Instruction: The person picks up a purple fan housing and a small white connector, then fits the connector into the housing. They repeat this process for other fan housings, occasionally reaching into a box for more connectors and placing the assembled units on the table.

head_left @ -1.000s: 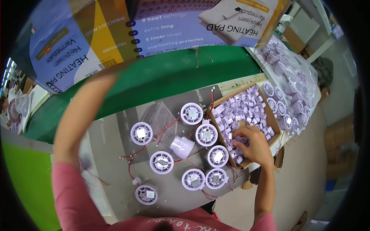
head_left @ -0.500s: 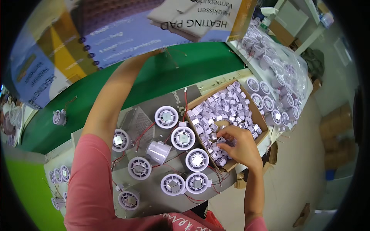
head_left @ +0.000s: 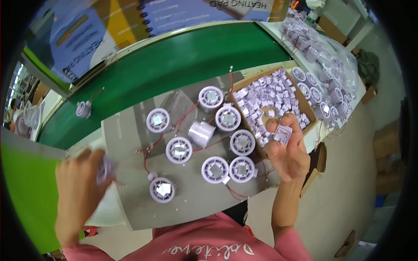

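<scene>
My right hand (head_left: 289,150) is raised at the near side of an open carton (head_left: 307,114), pinching a small white square plastic piece (head_left: 283,134) between thumb and fingers. The carton is heaped with similar small white pieces (head_left: 272,93). At the left, my left hand (head_left: 82,187) is closed around a whitish round part (head_left: 106,169) with a thin wire, smeared by motion. Several white round plastic housings stand on the grey board, most showing a square metallic piece in a spoked ring, like one housing (head_left: 179,150). Another housing (head_left: 201,134) lies on its side among them.
The grey board (head_left: 130,200) lies before a green conveyor belt (head_left: 174,61), where a single wired housing (head_left: 83,109) sits at the left. More housings (head_left: 324,108) fill the right side, partly under clear plastic. Large printed boxes (head_left: 183,13) stand beyond the belt.
My left hand has come back from across the belt to the left side, now with a round part. My right hand has lifted out of the carton with a small white piece.
</scene>
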A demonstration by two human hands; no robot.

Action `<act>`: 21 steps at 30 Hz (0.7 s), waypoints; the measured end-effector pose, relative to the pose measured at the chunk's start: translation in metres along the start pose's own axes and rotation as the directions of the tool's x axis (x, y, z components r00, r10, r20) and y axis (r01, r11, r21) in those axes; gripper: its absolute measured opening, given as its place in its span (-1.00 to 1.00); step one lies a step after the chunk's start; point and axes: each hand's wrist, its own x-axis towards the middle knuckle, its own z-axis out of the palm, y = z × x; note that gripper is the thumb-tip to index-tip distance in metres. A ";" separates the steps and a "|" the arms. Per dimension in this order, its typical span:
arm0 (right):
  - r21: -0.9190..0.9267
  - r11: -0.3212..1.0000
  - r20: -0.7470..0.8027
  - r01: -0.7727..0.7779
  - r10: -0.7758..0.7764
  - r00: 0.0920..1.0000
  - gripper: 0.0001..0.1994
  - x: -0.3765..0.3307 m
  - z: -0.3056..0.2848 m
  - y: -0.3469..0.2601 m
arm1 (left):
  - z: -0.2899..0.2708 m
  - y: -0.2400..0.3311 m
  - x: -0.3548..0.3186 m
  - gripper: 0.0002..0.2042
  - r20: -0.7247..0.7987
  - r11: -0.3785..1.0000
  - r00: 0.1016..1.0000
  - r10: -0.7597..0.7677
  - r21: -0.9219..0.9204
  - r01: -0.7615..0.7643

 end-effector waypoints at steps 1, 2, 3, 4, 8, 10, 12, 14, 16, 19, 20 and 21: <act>0.059 0.998 0.040 -0.023 0.021 0.999 -0.60 -0.004 0.004 0.010 | -0.003 -0.001 -0.030 -0.58 0.105 0.998 0.993 -0.046 -0.031 0.050; 0.127 0.990 0.099 -0.067 0.055 0.994 -0.61 -0.005 0.012 0.020 | -0.003 0.002 -0.062 -0.56 0.158 0.995 0.983 -0.096 -0.013 0.100; 0.198 0.973 0.178 -0.120 0.085 0.980 -0.59 -0.006 0.019 0.029 | -0.002 0.006 -0.087 -0.54 0.210 0.990 0.968 -0.140 0.004 0.142; 0.179 0.974 0.202 -0.136 0.099 0.974 -0.58 -0.007 0.030 0.039 | 0.009 0.007 -0.107 -0.53 0.201 0.986 0.967 -0.159 -0.022 0.166; 0.102 0.965 0.258 -0.240 0.207 0.944 -0.55 -0.018 0.052 0.067 | 0.066 0.012 -0.130 -0.56 0.210 0.954 0.969 -0.128 -0.240 0.178; 0.074 0.962 0.284 -0.262 0.231 0.931 -0.55 -0.023 0.062 0.076 | 0.083 0.023 -0.126 -0.63 0.224 0.940 0.964 -0.145 -0.274 0.205; 0.038 0.961 0.275 -0.275 0.255 0.927 -0.55 -0.030 0.071 0.079 | 0.091 0.026 -0.118 -0.68 0.147 0.945 0.986 -0.081 -0.304 0.123; 0.014 0.961 0.283 -0.275 0.260 0.923 -0.54 -0.036 0.076 0.081 | 0.105 0.024 -0.111 -0.82 -0.112 0.936 0.991 0.077 -0.334 -0.111; 0.006 0.957 0.293 -0.291 0.277 0.915 -0.55 -0.043 0.081 0.083 | 0.111 0.021 -0.106 -0.84 -0.084 0.918 0.986 0.147 -0.358 -0.168; -0.036 0.947 0.221 -0.320 0.320 0.921 -0.56 -0.051 0.087 0.084 | 0.114 0.015 -0.101 -0.85 0.001 0.837 0.974 0.227 -0.511 -0.195; -0.074 0.934 0.170 -0.349 0.356 0.919 -0.57 -0.053 0.088 0.085 | 0.115 0.013 -0.100 -0.85 0.061 0.762 0.969 0.239 -0.631 -0.148; -0.073 0.935 0.162 -0.348 0.356 0.920 -0.57 -0.055 0.089 0.087 | 0.113 0.012 -0.098 -0.85 0.063 0.759 0.967 0.246 -0.633 -0.152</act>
